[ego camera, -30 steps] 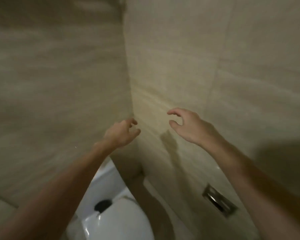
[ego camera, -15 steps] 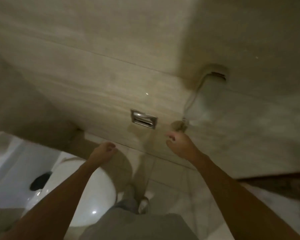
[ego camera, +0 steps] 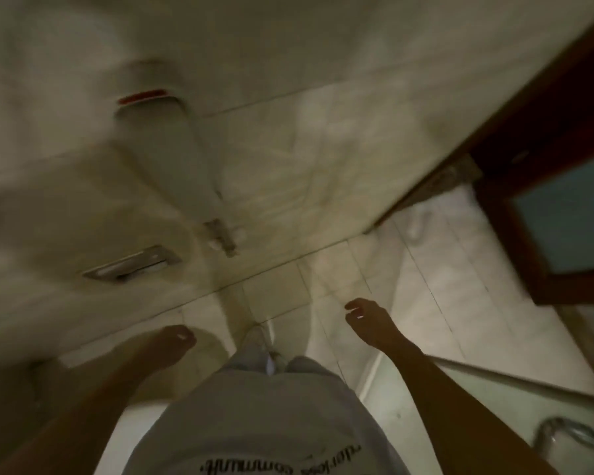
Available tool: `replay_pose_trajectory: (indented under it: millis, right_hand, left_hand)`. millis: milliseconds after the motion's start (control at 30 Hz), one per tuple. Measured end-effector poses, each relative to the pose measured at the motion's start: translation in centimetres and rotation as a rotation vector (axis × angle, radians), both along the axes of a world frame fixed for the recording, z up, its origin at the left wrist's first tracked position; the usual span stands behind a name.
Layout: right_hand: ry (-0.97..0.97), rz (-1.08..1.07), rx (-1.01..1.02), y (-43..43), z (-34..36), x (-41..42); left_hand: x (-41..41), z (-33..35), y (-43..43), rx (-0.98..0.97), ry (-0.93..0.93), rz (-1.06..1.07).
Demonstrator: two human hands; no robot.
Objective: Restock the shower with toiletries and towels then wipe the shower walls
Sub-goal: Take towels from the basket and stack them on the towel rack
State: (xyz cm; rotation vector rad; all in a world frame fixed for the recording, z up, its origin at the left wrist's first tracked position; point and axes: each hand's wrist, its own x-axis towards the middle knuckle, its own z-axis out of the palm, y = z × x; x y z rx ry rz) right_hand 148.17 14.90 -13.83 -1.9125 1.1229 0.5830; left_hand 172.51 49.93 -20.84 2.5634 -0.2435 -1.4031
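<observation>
The picture is dim and blurred by motion. My left hand (ego camera: 172,344) hangs low at the lower left with fingers loosely curled and nothing in it. My right hand (ego camera: 371,323) hangs at the lower right, fingers apart, also holding nothing. Both are over the pale tiled floor (ego camera: 443,286), away from the beige tiled wall (ego camera: 288,56). No towel, toiletry or cloth shows in this view.
A white wall unit with a red stripe (ego camera: 148,104) hangs on the wall, a hose and sprayer (ego camera: 220,234) below it, beside a recessed metal holder (ego camera: 131,265). A dark wooden door frame (ego camera: 546,138) stands right. A glass edge and chrome fitting (ego camera: 563,437) lie lower right.
The view has swung right and downward from the wall corner and toilet to the floor and door. Both hands have dropped from the wall to hang low, still holding nothing.
</observation>
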Motion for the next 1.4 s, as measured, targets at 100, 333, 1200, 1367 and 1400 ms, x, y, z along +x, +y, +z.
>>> replay_pose_trajectory:
  millis: [100, 333, 1200, 1367, 1400]
  right_hand:
    - [0.019, -0.241, 0.011, -0.2, -1.0, -4.7]
    - [0.141, -0.748, 0.088, 3.1, -4.4, -14.9]
    - [-0.149, -1.643, -0.024, -27.2, -2.3, -18.8]
    - [-0.082, -1.76, 0.052, -25.9, -3.4, -19.3]
    - [-0.073, -1.794, 0.088, -25.4, -4.1, -19.5]
  left_hand:
    - [2.2, 1.0, -5.6, 0.028, 0.029, -0.235]
    - [2.4, 2.4, -21.7, -0.038, 0.144, -0.588]
    - [-4.1, -0.4, -71.3, 0.03, 0.14, -0.991]
    - [-11.7, 1.7, -81.7, -0.025, 0.181, -1.278]
    - [-13.6, 2.1, -83.8, -0.043, 0.183, -1.329]
